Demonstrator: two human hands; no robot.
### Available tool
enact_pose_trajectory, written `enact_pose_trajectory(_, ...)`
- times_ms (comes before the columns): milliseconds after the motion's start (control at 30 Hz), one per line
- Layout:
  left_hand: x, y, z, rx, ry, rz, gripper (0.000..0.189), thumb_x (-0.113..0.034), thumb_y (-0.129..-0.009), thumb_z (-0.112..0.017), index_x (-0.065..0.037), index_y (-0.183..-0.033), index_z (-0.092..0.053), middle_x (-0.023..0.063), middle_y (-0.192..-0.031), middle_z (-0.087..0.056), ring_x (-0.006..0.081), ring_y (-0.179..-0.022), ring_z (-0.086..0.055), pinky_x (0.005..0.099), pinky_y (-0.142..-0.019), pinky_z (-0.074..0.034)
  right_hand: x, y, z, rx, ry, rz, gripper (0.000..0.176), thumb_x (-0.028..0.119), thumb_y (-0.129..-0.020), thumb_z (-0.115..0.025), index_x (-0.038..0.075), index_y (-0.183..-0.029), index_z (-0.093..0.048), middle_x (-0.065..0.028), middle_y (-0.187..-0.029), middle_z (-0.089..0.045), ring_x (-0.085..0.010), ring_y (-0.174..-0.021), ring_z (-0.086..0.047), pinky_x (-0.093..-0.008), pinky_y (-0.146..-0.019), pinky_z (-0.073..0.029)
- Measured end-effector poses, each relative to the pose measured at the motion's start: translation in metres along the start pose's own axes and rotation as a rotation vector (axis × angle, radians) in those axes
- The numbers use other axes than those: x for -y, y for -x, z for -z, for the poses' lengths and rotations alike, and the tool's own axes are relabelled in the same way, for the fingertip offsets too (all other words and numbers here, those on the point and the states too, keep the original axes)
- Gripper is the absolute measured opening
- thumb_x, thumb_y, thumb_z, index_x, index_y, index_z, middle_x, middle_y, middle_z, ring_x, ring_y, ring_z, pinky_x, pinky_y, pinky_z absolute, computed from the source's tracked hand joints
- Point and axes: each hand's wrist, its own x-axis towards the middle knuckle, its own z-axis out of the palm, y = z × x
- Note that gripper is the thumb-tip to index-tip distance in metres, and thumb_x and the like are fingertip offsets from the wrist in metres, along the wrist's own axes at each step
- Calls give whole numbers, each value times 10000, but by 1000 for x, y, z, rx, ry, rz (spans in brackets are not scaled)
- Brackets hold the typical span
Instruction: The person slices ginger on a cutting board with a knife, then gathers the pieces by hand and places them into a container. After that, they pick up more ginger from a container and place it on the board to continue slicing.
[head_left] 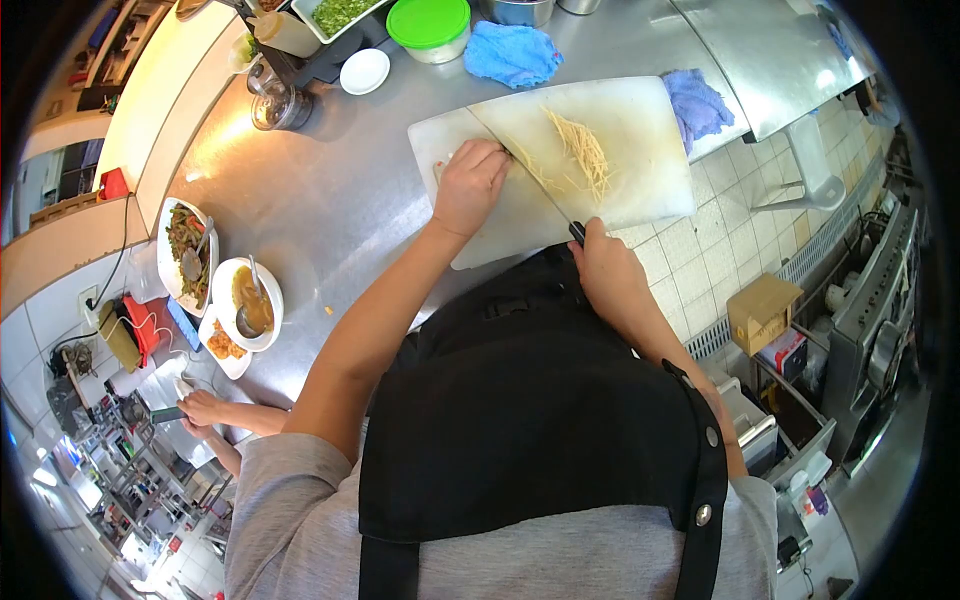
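My right hand [610, 262] is wrapped round the black handle of a kitchen knife [549, 196] at the near edge of a white cutting board [645, 150]. The blade lies slantwise across the board, its tip pointing to the far left. Beside the blade, my left hand [470, 185] rests on the board with curled fingers, close to the steel. What those fingers press on is hidden. A pile of thin, pale yellow strips [581, 155] lies right of the knife, with a few loose strips near the blade.
Blue cloths [512, 54] [697, 106] lie by the board. A green-lidded tub [428, 25] and a small white lid [365, 71] stand behind. At left are a soup bowl [273, 340] and a dish of vegetables [172, 265]. Another person's hands [203, 410] hold a phone.
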Motion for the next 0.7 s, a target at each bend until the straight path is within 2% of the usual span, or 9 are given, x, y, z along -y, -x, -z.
enact_pose_trajectory(233,1,0,-1,-8,16,-5,81,-24,-784,-711,-1,-842,-659,102,-920,-651,281,-891,-622,367,-801,-519,12,-44,-22,-163,-36,121,291,250,-975,-586,-18,-996,-472,-309,-782,-658,-512,-761,-653,-590,-682,-518)
enact_pose_trajectory(333,0,0,-1,-13,-5,-10,85,-21,-781,-710,-2,-845,-658,102,-926,-651,282,-895,-619,369,-808,-517,13,-50,-13,-162,31,161,307,271,-974,-579,-22,-998,-491,-278,-782,-673,-474,-750,-681,-554,-656,-551)
enact_pose_trajectory(433,2,1,0,8,-8,-9,85,-21,-782,-709,-5,-847,-657,101,-927,-649,281,-896,-616,368,-811,-515,18,-40,3,-172,92,117,308,279,-976,-580,-16,-997,-495,-281,-785,-674,-476,-746,-680,-547,-652,-554)
enact_pose_trajectory(700,1,1,-1,-15,-4,4,86,-25,-776,-717,-10,-829,-651,94,-920,-651,280,-886,-617,369,-800,-515,-2,0,9,3,-8,38,290,258,-980,-576,-18,-997,-489,-318,-792,-659,-522,-772,-653,-591,-678,-519)
